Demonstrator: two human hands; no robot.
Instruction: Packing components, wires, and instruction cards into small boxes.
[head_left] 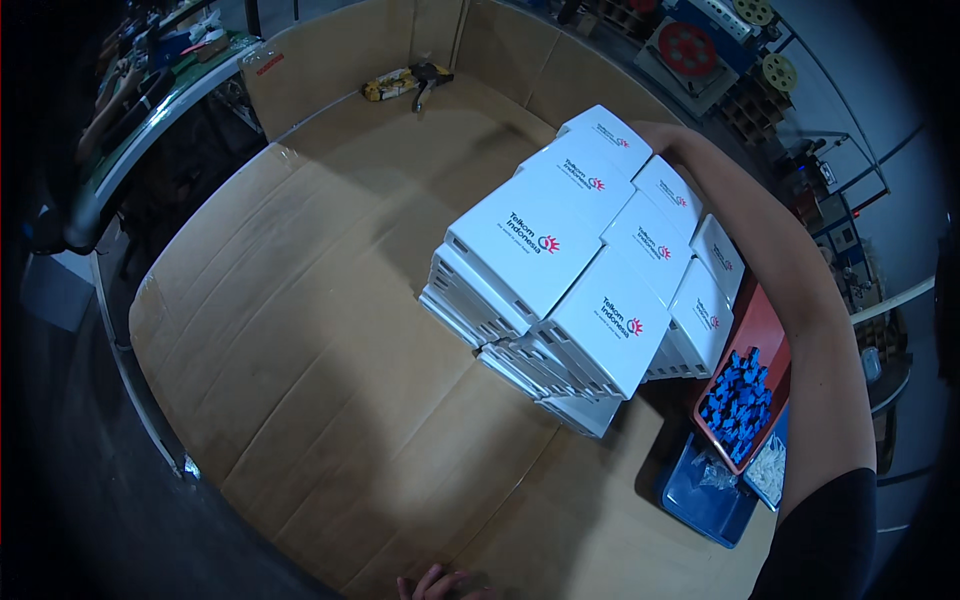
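Several stacks of white plastic box-shaped covers (535, 240), with red and dark printing on top and slots along their sides, stand on the cardboard-covered table. My right arm stretches past their right side, and my right hand (652, 136) is at the far end of the stacks. Its fingers are hidden behind the farthest white cover (606, 140), so I cannot see whether they grip anything. At the bottom edge, my left hand (438, 584) rests low over the cardboard, only partly in view. Its fingers are slightly bent and apart, with nothing visible in them.
A red bin (752, 345) of small blue-and-black parts (738, 405) sits right of the stacks, by a blue tray (705, 500) and a container of white pieces (768, 468). Pliers (424, 82) and a yellow-black item (388, 86) lie near the raised cardboard wall (350, 55).
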